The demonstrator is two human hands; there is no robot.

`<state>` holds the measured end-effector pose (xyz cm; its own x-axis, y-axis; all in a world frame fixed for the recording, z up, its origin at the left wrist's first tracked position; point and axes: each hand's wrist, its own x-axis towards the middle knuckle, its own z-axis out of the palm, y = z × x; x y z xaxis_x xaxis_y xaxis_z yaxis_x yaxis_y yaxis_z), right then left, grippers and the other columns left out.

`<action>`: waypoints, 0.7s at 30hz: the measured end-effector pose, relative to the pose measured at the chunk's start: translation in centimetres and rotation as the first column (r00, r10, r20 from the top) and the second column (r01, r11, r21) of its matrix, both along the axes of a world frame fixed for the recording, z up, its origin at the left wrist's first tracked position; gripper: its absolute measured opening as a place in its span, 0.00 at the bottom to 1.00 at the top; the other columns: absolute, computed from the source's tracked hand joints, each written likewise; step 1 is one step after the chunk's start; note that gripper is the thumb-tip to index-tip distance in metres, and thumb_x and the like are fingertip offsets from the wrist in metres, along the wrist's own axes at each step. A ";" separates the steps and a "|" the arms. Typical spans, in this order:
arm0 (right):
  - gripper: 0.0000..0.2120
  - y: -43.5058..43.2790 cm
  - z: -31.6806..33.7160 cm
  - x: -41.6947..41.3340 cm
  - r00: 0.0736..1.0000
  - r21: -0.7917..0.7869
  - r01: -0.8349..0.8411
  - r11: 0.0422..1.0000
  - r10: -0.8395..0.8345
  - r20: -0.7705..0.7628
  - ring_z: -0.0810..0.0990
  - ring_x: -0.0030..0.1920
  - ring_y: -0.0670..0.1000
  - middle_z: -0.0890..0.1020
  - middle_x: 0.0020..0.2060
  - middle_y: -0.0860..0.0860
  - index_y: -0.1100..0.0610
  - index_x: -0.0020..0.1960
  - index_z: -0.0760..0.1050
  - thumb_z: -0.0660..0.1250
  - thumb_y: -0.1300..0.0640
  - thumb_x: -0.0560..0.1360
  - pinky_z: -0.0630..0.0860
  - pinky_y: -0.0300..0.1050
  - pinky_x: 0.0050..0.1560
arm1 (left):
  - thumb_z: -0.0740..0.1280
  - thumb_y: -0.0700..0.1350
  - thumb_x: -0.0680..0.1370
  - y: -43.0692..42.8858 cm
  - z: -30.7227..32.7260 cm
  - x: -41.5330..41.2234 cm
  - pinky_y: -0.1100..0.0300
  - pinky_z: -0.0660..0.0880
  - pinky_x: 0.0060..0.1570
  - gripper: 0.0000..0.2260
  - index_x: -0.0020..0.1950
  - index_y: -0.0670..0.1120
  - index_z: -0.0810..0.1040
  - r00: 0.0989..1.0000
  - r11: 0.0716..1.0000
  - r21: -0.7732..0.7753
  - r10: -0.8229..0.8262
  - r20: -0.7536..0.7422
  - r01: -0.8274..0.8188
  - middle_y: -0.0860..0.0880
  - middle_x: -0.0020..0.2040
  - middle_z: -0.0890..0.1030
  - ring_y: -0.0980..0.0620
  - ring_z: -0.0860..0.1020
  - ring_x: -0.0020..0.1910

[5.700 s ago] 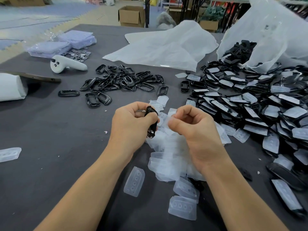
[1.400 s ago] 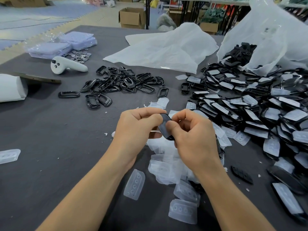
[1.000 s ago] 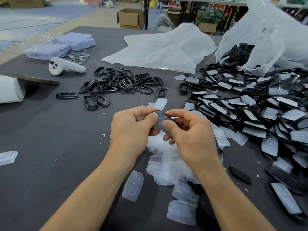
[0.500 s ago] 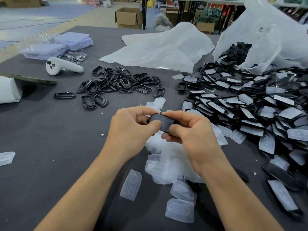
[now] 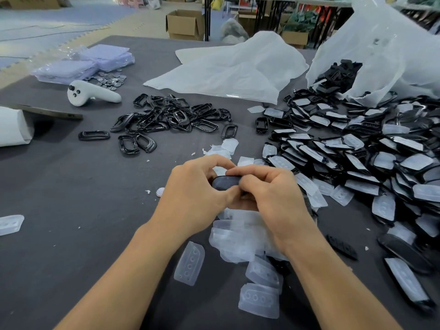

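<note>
Dark grey table (image 5: 71, 198) across nearly the whole frame, under soft indoor light. Behind it, along the top, room floor with blue foam mats (image 5: 47, 22) at upper left and an open cardboard box (image 5: 184, 25) at top centre. At upper right, big translucent plastic bag (image 5: 392, 55), open, with black parts in its mouth. Below the bag, down the right side, wide heap of black shells (image 5: 357, 148), many with clear pads on top. At upper centre, flat white bag (image 5: 233, 70) lying on the table. Left of centre, loose pile of glossy black frames (image 5: 166, 115); further to the upper left, white controller (image 5: 92, 92). In the lower centre, small heap of clear silicone pads (image 5: 240, 236), directly under the hands. In the centre, left hand (image 5: 192, 201) and right hand (image 5: 273, 198) close together, fingers curled, both pinching one black oval shell (image 5: 225, 182) between thumbs and fingertips. Shell small, smooth, dark with rounded edge, held flat above the clear pads, mostly covered by the fingers.
</note>
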<state>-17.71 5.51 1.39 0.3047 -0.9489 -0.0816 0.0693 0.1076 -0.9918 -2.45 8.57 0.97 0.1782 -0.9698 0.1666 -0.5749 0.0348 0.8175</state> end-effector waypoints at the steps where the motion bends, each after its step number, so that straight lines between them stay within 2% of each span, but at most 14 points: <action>1: 0.13 0.0 -0.1 0.0 0.999 -0.035 0.004 0.999 -0.005 -0.039 0.88 0.43 0.60 0.88 0.41 0.59 0.57 0.45 0.87 0.66 0.69 0.77 0.85 0.48 0.40 | 0.76 0.52 0.69 0.1 0.0 -0.1 0.66 0.69 0.29 0.11 0.50 0.61 0.82 1.000 1.000 0.005 -0.013 0.010 0.013 0.51 0.27 0.76 0.56 0.70 0.26; 3: 0.08 0.0 -0.4 0.0 0.989 -0.118 0.002 0.993 -0.019 -0.144 0.87 0.44 0.61 0.88 0.39 0.56 0.53 0.43 0.87 0.71 0.63 0.76 0.86 0.58 0.46 | 0.73 0.59 0.65 0.3 0.1 -0.4 0.64 0.72 0.32 0.18 0.55 0.63 0.81 0.997 1.000 0.022 -0.020 0.072 0.019 0.55 0.29 0.79 0.57 0.75 0.28; 5: 0.07 0.0 -0.7 0.2 0.975 -0.173 0.004 0.985 -0.042 -0.217 0.87 0.44 0.60 0.88 0.38 0.52 0.51 0.43 0.87 0.71 0.59 0.75 0.84 0.63 0.50 | 0.68 0.66 0.62 0.5 0.2 -0.7 0.58 0.78 0.40 0.25 0.59 0.66 0.79 0.986 0.999 0.041 -0.004 0.167 -0.003 0.59 0.33 0.81 0.59 0.79 0.35; 7: 0.07 0.0 -0.7 0.3 0.970 -0.195 0.010 0.981 -0.057 -0.236 0.87 0.43 0.56 0.88 0.38 0.50 0.49 0.43 0.87 0.69 0.56 0.74 0.84 0.62 0.50 | 0.65 0.66 0.62 0.6 0.2 -1.1 0.54 0.79 0.44 0.24 0.57 0.67 0.79 0.979 1.000 0.021 0.004 0.203 -0.008 0.60 0.36 0.83 0.58 0.80 0.39; 9: 0.09 -0.1 -0.6 0.3 0.971 -0.206 0.022 0.978 -0.070 -0.231 0.87 0.43 0.54 0.88 0.39 0.49 0.48 0.44 0.87 0.68 0.56 0.74 0.84 0.61 0.49 | 0.66 0.64 0.64 0.4 0.1 -1.1 0.57 0.79 0.41 0.19 0.54 0.67 0.79 0.984 1.000 0.000 -0.012 0.177 0.013 0.61 0.38 0.83 0.57 0.80 0.39; 12: 0.12 -0.4 -0.5 -0.1 0.972 -0.219 0.051 0.974 -0.098 -0.214 0.87 0.41 0.59 0.87 0.39 0.53 0.50 0.45 0.87 0.67 0.62 0.78 0.85 0.62 0.43 | 0.73 0.58 0.66 -0.1 0.2 -0.7 0.63 0.75 0.35 0.14 0.52 0.63 0.81 0.990 0.990 0.027 -0.140 0.017 0.140 0.59 0.36 0.82 0.60 0.78 0.32; 15: 0.14 -0.5 -0.1 -0.6 0.984 -0.189 0.072 0.979 -0.100 -0.145 0.84 0.30 0.58 0.86 0.35 0.58 0.54 0.44 0.86 0.65 0.67 0.81 0.82 0.49 0.30 | 0.77 0.51 0.68 -0.4 0.4 -0.1 0.54 0.78 0.39 0.16 0.55 0.59 0.84 0.928 0.956 0.054 -0.265 -0.261 0.288 0.51 0.37 0.85 0.54 0.79 0.35; 17: 0.14 -0.5 0.0 -0.6 0.992 -0.159 0.068 0.985 -0.084 -0.093 0.82 0.26 0.56 0.84 0.32 0.59 0.57 0.45 0.84 0.62 0.68 0.82 0.77 0.43 0.25 | 0.75 0.51 0.70 -0.4 0.3 0.2 0.56 0.76 0.39 0.14 0.54 0.60 0.86 0.900 0.965 0.070 -0.208 -0.384 0.253 0.45 0.37 0.84 0.52 0.77 0.33; 21: 0.15 -0.5 -0.1 -0.8 0.998 -0.122 0.049 0.991 -0.053 -0.028 0.82 0.27 0.56 0.85 0.32 0.57 0.59 0.47 0.83 0.60 0.68 0.83 0.76 0.42 0.25 | 0.70 0.41 0.75 -0.5 0.2 0.9 0.64 0.75 0.34 0.12 0.54 0.51 0.89 0.832 0.974 0.083 -0.136 -0.538 0.213 0.45 0.36 0.84 0.53 0.76 0.30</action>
<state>-18.50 5.00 1.31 0.2548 -0.9666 0.0259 0.0404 -0.0161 -0.9991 -1.59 8.07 1.21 0.0276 -0.9990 -0.0362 -0.0523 -0.0376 0.9979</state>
